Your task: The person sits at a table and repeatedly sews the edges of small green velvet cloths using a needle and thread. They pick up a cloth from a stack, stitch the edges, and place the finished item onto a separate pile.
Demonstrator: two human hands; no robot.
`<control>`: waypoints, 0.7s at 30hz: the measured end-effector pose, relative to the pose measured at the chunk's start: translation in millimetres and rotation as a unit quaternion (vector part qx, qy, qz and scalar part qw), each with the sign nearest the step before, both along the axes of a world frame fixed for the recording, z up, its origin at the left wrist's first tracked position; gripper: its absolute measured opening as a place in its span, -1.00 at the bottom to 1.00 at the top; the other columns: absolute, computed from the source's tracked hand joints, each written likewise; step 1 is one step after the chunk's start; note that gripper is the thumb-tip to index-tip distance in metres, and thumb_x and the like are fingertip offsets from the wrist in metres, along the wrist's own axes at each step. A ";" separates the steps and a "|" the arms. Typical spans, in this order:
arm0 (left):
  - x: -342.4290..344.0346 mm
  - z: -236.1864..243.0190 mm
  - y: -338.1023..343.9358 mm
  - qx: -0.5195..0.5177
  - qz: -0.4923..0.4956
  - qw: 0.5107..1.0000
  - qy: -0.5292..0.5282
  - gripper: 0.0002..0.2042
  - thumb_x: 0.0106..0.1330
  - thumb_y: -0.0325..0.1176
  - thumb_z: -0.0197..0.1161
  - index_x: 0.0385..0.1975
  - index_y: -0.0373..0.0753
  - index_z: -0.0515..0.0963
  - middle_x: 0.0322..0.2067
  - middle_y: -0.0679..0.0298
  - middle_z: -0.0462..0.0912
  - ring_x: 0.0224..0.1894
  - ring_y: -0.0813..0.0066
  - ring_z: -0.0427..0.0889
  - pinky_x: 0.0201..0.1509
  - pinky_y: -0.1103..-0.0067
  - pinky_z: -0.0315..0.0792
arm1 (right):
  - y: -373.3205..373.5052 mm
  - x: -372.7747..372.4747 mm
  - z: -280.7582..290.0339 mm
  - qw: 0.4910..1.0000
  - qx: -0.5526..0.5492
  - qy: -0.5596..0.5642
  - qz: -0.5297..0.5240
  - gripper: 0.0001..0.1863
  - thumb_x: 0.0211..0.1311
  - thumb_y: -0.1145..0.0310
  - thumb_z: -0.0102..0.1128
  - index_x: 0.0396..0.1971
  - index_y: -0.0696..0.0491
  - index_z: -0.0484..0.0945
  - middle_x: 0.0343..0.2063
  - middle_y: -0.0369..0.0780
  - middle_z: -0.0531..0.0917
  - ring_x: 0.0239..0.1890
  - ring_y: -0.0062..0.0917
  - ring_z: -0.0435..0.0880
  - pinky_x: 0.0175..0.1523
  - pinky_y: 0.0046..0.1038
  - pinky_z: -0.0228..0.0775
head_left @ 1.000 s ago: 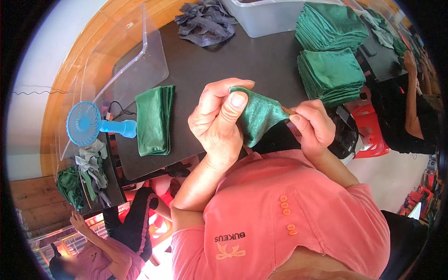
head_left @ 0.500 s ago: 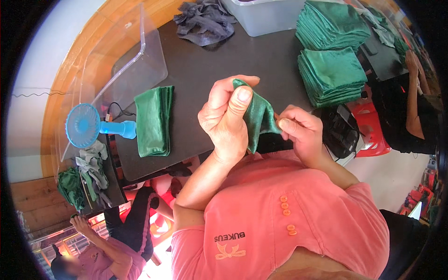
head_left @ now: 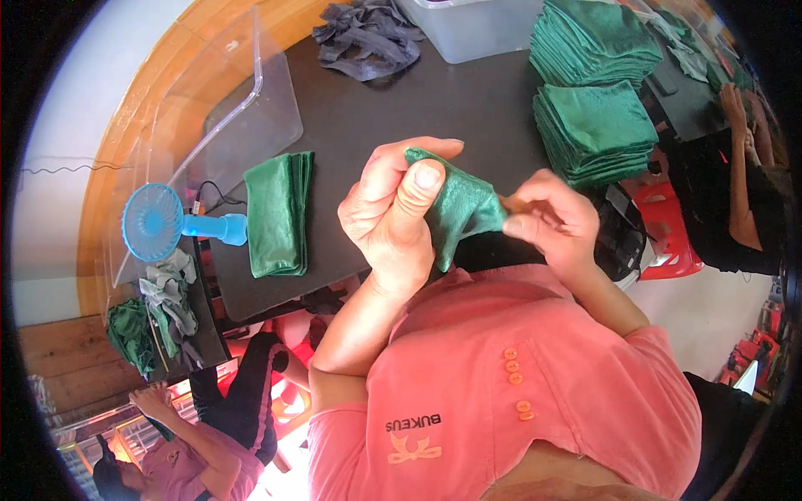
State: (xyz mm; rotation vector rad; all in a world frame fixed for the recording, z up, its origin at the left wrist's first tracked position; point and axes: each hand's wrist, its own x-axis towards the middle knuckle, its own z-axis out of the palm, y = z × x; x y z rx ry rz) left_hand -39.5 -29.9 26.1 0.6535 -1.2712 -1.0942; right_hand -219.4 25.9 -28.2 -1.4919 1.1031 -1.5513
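Observation:
My left hand (head_left: 393,209) grips a small piece of shiny green fabric (head_left: 459,209) by its left side, thumb over its top corner, above my lap at the table's front edge. My right hand (head_left: 550,219) is closed at the fabric's right end, around a narrowed corner where a thin brown item (head_left: 515,204) shows; I cannot make out what it is. A folded stack of long green cloths (head_left: 276,213) lies left of my hands. Two stacks of green squares, a back one (head_left: 593,42) and a front one (head_left: 595,125), lie at the right.
A blue fan (head_left: 152,221), a clear plastic lid (head_left: 255,92), a clear bin (head_left: 464,33), dark fabric strips (head_left: 363,37) and grey scraps (head_left: 167,296) are around the table (head_left: 451,100). A black bag (head_left: 618,238) and red stool (head_left: 668,234) stand right. Co-workers (head_left: 192,442) (head_left: 743,184) work either side.
Both hands keep hold of the green fabric, shifting and twisting it; the right hand moved slightly left, then back right, and the fabric's right corner is now drawn out.

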 end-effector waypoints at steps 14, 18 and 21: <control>-9.2 -9.1 9.6 -0.028 0.052 0.998 -0.003 -0.78 0.32 -0.26 0.26 -0.29 -0.32 0.63 -0.38 0.37 0.65 -0.43 0.76 0.44 -0.28 0.75 0.35 | 2.0 -7.0 0.1 0.988 0.095 -0.111 0.047 -0.88 -0.01 0.60 0.31 -0.52 0.19 0.51 -0.56 -0.28 0.51 -0.58 -0.70 0.40 -0.48 -0.64 0.14; -8.5 -6.6 11.3 -0.048 0.079 0.993 -0.072 -0.78 0.34 -0.23 0.24 -0.30 -0.28 0.64 -0.38 0.40 0.62 -0.38 0.75 0.44 -0.24 0.75 0.32 | 6.0 -4.3 1.1 0.989 0.095 -0.107 0.040 -0.89 0.00 0.60 0.30 -0.51 0.18 0.51 -0.56 -0.30 0.49 -0.57 -0.72 0.39 -0.48 -0.64 0.15; -7.7 -0.6 10.5 -0.029 0.077 0.993 -0.084 -0.78 0.32 -0.24 0.25 -0.36 -0.30 0.64 -0.38 0.40 0.61 -0.33 0.71 0.43 -0.20 0.72 0.30 | 7.4 -11.9 9.1 0.987 0.115 -0.106 0.048 -0.90 0.02 0.60 0.31 -0.49 0.16 0.55 -0.54 -0.36 0.50 -0.52 -0.78 0.38 -0.42 -0.68 0.16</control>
